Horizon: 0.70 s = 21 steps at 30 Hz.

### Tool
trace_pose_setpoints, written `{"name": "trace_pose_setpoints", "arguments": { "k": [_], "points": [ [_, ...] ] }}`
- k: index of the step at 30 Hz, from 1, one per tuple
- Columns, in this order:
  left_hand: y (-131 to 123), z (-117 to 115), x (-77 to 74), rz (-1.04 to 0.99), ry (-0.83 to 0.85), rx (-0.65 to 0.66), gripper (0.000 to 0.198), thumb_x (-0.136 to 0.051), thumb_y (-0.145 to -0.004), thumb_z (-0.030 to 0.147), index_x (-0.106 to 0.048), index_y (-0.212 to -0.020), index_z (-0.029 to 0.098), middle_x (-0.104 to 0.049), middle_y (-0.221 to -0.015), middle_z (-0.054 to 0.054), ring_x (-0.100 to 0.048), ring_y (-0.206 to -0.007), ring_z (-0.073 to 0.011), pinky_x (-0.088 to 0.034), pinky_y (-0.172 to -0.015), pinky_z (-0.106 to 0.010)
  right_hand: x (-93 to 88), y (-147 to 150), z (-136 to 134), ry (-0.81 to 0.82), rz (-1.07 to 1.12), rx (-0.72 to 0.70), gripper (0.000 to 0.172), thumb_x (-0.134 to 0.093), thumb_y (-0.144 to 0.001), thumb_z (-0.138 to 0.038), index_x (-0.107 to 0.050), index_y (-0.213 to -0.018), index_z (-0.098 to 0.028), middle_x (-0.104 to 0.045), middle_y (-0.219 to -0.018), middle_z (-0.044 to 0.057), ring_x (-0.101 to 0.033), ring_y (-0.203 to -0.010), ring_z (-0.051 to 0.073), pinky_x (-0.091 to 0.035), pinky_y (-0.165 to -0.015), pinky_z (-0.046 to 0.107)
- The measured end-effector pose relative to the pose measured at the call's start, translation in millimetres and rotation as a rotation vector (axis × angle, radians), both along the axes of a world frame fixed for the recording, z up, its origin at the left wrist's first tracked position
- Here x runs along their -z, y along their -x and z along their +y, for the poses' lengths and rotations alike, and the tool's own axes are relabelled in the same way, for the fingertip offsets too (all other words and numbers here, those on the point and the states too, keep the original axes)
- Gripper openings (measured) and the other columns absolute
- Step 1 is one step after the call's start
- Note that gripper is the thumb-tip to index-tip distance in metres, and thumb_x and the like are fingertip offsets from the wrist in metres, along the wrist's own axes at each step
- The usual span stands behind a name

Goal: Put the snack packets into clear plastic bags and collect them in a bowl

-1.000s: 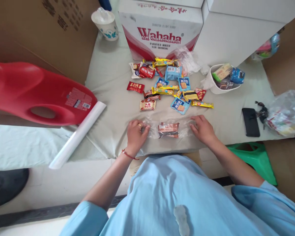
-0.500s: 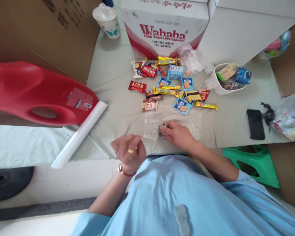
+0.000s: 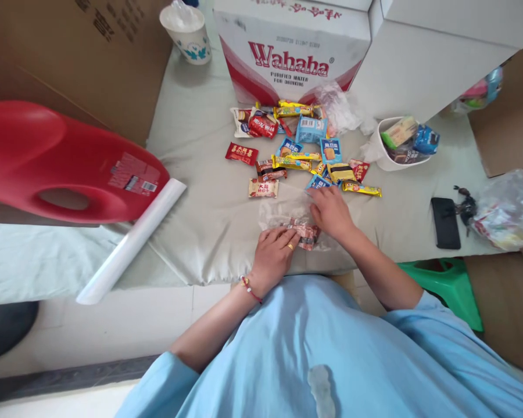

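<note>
A small brown-wrapped snack packet (image 3: 307,233) lies on a sheet of clear plastic film (image 3: 268,216) close to the table's front edge. My left hand (image 3: 276,253), with a ring on one finger, rests its outstretched fingers on the left end of that packet. On the far side, my right hand (image 3: 332,216) has its fingers drawn together at the upper edge of the film, partly covering a blue snack packet (image 3: 317,183). Just beyond the film sit a cream snack packet (image 3: 263,188) and a yellow stick snack (image 3: 361,188).
More snacks lie before a Wahaha water carton (image 3: 290,67). A white tub (image 3: 403,165) of snacks, a black phone (image 3: 446,223) and a plastic bag (image 3: 508,212) are on the right. Leftward are a film roll (image 3: 133,241), a red jug (image 3: 76,157) and a paper cup (image 3: 187,38).
My left hand has come down from mid-air onto the brown packet. My right hand has left the packet and moved forward to the film's far edge. The camera view has shifted slightly.
</note>
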<state>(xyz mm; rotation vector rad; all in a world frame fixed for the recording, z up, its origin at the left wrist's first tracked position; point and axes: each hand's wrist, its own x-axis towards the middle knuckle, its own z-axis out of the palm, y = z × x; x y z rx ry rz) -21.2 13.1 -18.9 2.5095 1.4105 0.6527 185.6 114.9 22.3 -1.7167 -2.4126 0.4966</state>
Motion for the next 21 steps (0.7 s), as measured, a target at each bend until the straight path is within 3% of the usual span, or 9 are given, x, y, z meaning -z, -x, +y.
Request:
{"name": "trace_pose_setpoints", "arguments": {
  "k": [3, 7, 9, 13, 16, 18, 21],
  "points": [
    [-1.9, -2.2, -4.9, 0.031, -0.003, -0.012, 0.033, -0.055, -0.103, 0.014, -0.073, -0.128, 0.025, -0.076, -0.135, -0.003, -0.064, -0.120, -0.0238, -0.042, -0.095, -0.041, 6.2, 1.2, 16.3, 0.013, -0.141, 0.084, 0.052, -0.066, -0.095, -0.029, -0.062, -0.143, -0.009, -0.067, -0.129, 0.022, -0.053, -0.121, 0.039, -0.042, -0.104, 0.051],
    [-4.3, -2.7, -9.4, 0.068, 0.013, 0.009, 0.037, -0.053, -0.103, 0.012, -0.072, -0.131, 0.025, -0.074, -0.140, -0.002, -0.064, -0.119, -0.0229, -0.041, -0.089, -0.040, 18.6, -3.8, 26.2, 0.133, -0.114, 0.047, 0.025, -0.062, -0.095, -0.028, -0.075, -0.114, -0.016, -0.072, -0.104, 0.013, -0.056, -0.107, 0.033, -0.041, -0.098, 0.046],
    [-4.8, -2.2, -10.2, 0.079, 0.018, 0.016, 0.037, -0.053, -0.103, 0.012, -0.072, -0.131, 0.025, -0.073, -0.141, -0.001, -0.064, -0.118, -0.0229, -0.041, -0.087, -0.040, 24.1, -10.1, 28.3, 0.108, -0.068, 0.005, 0.021, -0.062, -0.095, -0.030, -0.077, -0.101, -0.018, -0.070, -0.102, 0.012, -0.054, -0.107, 0.031, -0.040, -0.099, 0.046],
    [-5.5, -1.4, -10.8, 0.108, 0.034, 0.027, 0.038, -0.051, -0.104, 0.011, -0.072, -0.132, 0.025, -0.073, -0.141, -0.001, -0.065, -0.114, -0.0227, -0.040, -0.083, -0.040, 26.9, -22.7, 31.8, 0.042, 0.005, -0.053, 0.023, -0.067, -0.094, -0.036, -0.077, -0.105, -0.019, -0.068, -0.107, 0.013, -0.052, -0.111, 0.032, -0.040, -0.100, 0.047],
    [-5.9, -1.8, -11.7, 0.134, 0.043, 0.037, 0.039, -0.050, -0.104, 0.012, -0.071, -0.135, 0.025, -0.071, -0.143, -0.001, -0.064, -0.113, -0.0230, -0.040, -0.080, -0.040, 15.8, -25.0, 31.2, 0.069, -0.012, -0.082, 0.019, -0.065, -0.095, -0.030, -0.077, -0.101, -0.017, -0.067, -0.096, 0.011, -0.055, -0.102, 0.029, -0.041, -0.098, 0.045],
    [-6.6, -2.4, -12.4, 0.145, 0.057, 0.041, 0.040, -0.049, -0.105, 0.012, -0.070, -0.136, 0.025, -0.071, -0.145, -0.002, -0.064, -0.112, -0.0234, -0.040, -0.079, -0.040, 1.2, -21.1, 24.4, 0.044, -0.014, -0.128, 0.019, -0.060, -0.098, -0.027, -0.076, -0.098, -0.016, -0.067, -0.101, 0.013, -0.056, -0.101, 0.027, -0.042, -0.095, 0.040],
    [-9.3, -2.6, -12.3, 0.137, 0.078, 0.034, 0.040, -0.049, -0.105, 0.013, -0.069, -0.137, 0.025, -0.070, -0.145, -0.005, -0.064, -0.110, -0.0240, -0.040, -0.078, -0.041, -23.8, -7.4, -0.1, 0.029, -0.066, -0.148, 0.025, -0.052, -0.103, -0.028, -0.075, -0.104, -0.017, -0.065, -0.111, 0.013, -0.058, -0.095, 0.024, -0.041, -0.079, 0.032]
  ]
}}
